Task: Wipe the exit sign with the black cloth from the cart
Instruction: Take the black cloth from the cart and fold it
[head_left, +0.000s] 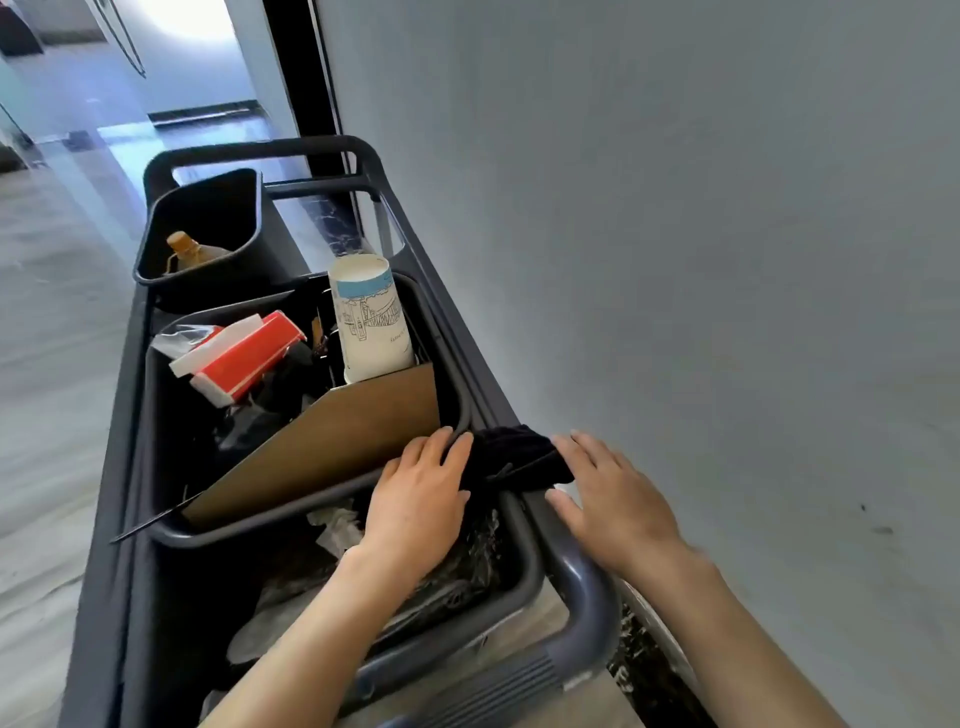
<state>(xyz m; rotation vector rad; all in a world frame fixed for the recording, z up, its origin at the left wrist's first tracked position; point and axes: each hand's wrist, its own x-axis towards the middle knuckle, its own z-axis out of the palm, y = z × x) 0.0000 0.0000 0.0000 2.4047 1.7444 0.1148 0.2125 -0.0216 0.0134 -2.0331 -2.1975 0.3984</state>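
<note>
A black cloth (514, 457) lies bunched on the right rail of the dark grey cart (582, 587), between two bins. My left hand (415, 493) rests on the cloth's left side, its fingers curled over the cloth's edge and the bin rim. On the cloth's right side my right hand (613, 493) lies flat with its fingers spread, the fingertips touching the fabric. Neither hand has lifted it. No exit sign is in view.
The middle bin (156, 415) holds a paper cup (371, 317), a red and white box (239, 353) and a brown cardboard sheet (332, 447). A far bin (208, 228) holds a bottle (184, 249). A grey wall (675, 234) runs close along the cart's right; tiled floor lies to the left.
</note>
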